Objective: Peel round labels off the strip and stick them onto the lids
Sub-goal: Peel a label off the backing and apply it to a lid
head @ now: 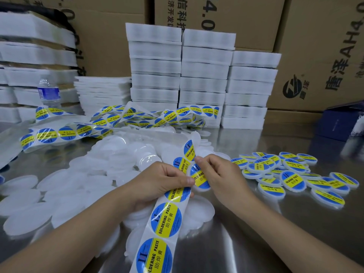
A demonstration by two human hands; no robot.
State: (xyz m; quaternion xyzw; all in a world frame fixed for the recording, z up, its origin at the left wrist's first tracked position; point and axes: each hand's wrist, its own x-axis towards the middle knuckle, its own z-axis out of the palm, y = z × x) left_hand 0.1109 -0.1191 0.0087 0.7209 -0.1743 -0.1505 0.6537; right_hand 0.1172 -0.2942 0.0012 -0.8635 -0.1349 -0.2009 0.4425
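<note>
A white backing strip (163, 223) of round blue-and-yellow "SOLDERING PASTE" labels runs from the bottom edge up between my hands. My left hand (163, 180) grips the strip at its middle. My right hand (218, 174) pinches the strip's upper end near a label (189, 149) and holds a white lid with a label on it (200, 179) under its fingers. Bare white lids (59, 186) lie spread across the left and centre of the metal table. Labelled lids (291, 174) are heaped at the right.
More label strip (118, 119) lies tangled across the table's back. Stacks of white foam trays (204, 75) stand behind it, with cardboard boxes (325, 56) along the wall. A water bottle (48, 91) stands at the back left, a dark blue box (338, 123) at the right.
</note>
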